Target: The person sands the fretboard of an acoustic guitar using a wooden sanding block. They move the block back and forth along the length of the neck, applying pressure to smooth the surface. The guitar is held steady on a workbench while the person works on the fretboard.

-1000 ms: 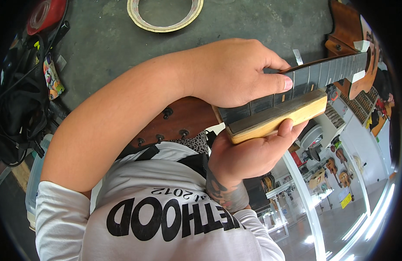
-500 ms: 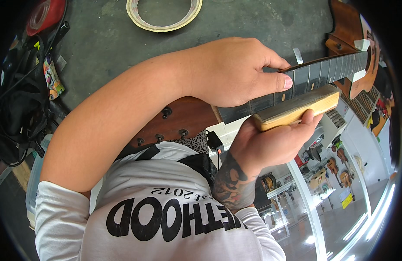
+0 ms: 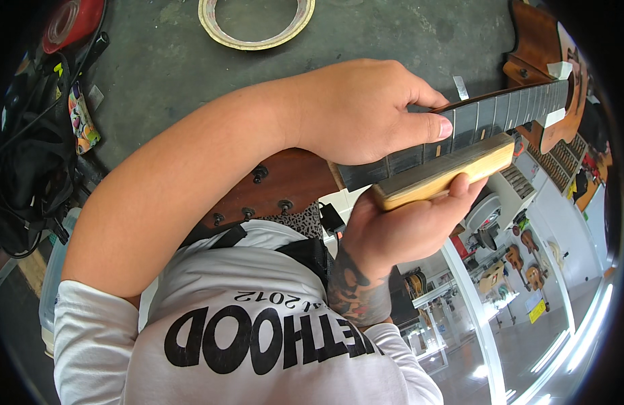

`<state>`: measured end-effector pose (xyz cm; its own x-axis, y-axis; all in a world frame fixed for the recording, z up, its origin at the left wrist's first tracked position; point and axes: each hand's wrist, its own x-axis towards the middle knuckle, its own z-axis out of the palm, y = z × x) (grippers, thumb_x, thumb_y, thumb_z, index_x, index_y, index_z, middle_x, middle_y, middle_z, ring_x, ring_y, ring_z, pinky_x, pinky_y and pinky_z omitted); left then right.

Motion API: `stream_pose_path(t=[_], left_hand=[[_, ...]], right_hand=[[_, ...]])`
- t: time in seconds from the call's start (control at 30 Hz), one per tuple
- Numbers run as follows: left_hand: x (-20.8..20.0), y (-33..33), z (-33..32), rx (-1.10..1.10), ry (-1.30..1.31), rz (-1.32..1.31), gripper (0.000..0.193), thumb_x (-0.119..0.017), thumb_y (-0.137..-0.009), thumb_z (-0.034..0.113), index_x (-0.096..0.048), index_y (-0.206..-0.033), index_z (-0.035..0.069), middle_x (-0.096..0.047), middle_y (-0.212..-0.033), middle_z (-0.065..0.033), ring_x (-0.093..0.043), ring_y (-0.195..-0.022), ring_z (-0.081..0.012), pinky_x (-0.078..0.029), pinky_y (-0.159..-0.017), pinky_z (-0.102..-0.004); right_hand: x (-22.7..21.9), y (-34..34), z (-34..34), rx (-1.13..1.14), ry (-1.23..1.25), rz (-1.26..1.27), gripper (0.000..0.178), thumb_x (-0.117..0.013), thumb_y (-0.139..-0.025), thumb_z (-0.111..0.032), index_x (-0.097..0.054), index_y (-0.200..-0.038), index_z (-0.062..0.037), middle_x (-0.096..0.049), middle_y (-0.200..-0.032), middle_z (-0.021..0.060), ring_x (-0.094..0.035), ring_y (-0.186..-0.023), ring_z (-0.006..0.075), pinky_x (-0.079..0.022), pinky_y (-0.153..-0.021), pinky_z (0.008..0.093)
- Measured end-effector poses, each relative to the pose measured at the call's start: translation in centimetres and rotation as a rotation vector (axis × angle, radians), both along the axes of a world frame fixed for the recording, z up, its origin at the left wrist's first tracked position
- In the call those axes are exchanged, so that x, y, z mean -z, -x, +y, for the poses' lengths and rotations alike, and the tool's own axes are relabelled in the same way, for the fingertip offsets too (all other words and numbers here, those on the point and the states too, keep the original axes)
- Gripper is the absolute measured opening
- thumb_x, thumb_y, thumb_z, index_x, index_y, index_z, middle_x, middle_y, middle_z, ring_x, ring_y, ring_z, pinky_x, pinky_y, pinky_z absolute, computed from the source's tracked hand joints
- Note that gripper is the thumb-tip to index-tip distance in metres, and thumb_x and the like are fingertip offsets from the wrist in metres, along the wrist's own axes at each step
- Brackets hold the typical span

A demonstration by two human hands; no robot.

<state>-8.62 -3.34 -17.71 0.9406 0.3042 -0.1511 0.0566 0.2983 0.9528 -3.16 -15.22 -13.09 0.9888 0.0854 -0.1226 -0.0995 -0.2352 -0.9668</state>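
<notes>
A guitar neck with a dark fretboard [image 3: 469, 125] runs from beside my waist toward the upper right. Its reddish-brown headstock [image 3: 278, 185] with dark tuning pegs lies under my left forearm. My left hand [image 3: 366, 111] is closed on the neck, thumb flat on the fretboard, other fingers mostly out of sight behind the far edge. My right hand [image 3: 410, 226] grips a long pale wooden block [image 3: 454, 172] from below. The block's greyish face is turned toward the fretboard's near edge; whether they touch, I cannot tell. No strings show on the neck.
The guitar body [image 3: 528, 40] lies at the upper right, with pale tape [image 3: 555, 117] near the neck's end. A tape roll [image 3: 256, 46] sits on the dark green worktop [image 3: 170, 54]. Black bags [image 3: 28, 155] and a red object [image 3: 72, 27] are at left.
My right hand and the wooden block have shifted left along the neck, toward the headstock. My left hand has stayed almost still on the neck.
</notes>
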Motion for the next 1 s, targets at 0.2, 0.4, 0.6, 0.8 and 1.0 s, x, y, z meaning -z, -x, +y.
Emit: stream_pose_path(t=[0.2, 0.4, 0.6, 0.8, 1.0], left_hand=[[-0.2, -0.2, 0.1, 0.011, 0.046, 0.003, 0.041, -0.059, -0.106, 0.029, -0.065, -0.134, 0.000, -0.075, -0.105, -0.0046, -0.063, -0.091, -0.0062, -0.051, -0.082, -0.0259], [-0.4, -0.1, 0.2, 0.020, 0.041, 0.015, 0.042, -0.058, -0.106, 0.029, -0.064, -0.135, 0.000, -0.075, -0.105, -0.0049, -0.063, -0.091, -0.0061, -0.051, -0.081, -0.0251], [-0.3, -0.1, 0.0, 0.002, 0.067, 0.002, 0.042, -0.059, -0.106, 0.027, -0.063, -0.136, -0.002, -0.076, -0.110, -0.0074, -0.065, -0.098, -0.0068, -0.052, -0.086, -0.0250], [-0.3, -0.2, 0.0, 0.010, 0.096, -0.011, 0.041, -0.060, -0.106, 0.028, -0.064, -0.135, -0.001, -0.076, -0.105, -0.0057, -0.063, -0.092, -0.0050, -0.051, -0.081, -0.0246], [-0.7, 0.0, 0.4, 0.015, 0.039, 0.028, 0.040, -0.060, -0.106, 0.030, -0.066, -0.134, 0.002, -0.075, -0.094, -0.0026, -0.057, -0.079, -0.0035, -0.048, -0.071, -0.0253]], right_hand=[[-0.1, 2.7, -0.4, -0.013, -0.056, -0.002, 0.053, -0.039, -0.109, -0.027, -0.040, -0.153, 0.0012, -0.058, -0.137, 0.0149, -0.062, -0.119, 0.0206, -0.053, -0.099, 0.0314], [0.5, 2.4, -1.0, -0.071, -0.012, -0.089, 0.052, -0.038, -0.110, -0.025, -0.040, -0.154, 0.0008, -0.056, -0.138, 0.0153, -0.061, -0.120, 0.0195, -0.053, -0.099, 0.0314], [-0.2, -0.7, -0.1, -0.033, 0.028, -0.066, 0.048, -0.040, -0.109, -0.028, -0.047, -0.148, -0.0012, -0.061, -0.129, 0.0106, -0.064, -0.114, 0.0189, -0.057, -0.092, 0.0312], [-0.7, -4.2, 1.3, -0.021, -0.048, -0.053, 0.052, -0.045, -0.105, -0.020, -0.043, -0.150, 0.0064, -0.057, -0.138, 0.0167, -0.062, -0.116, 0.0221, -0.053, -0.097, 0.0347], [-0.7, -7.4, 2.6, -0.057, -0.178, 0.014, 0.051, -0.045, -0.105, -0.019, -0.043, -0.150, 0.0050, -0.060, -0.130, 0.0144, -0.066, -0.108, 0.0210, -0.059, -0.090, 0.0344]])
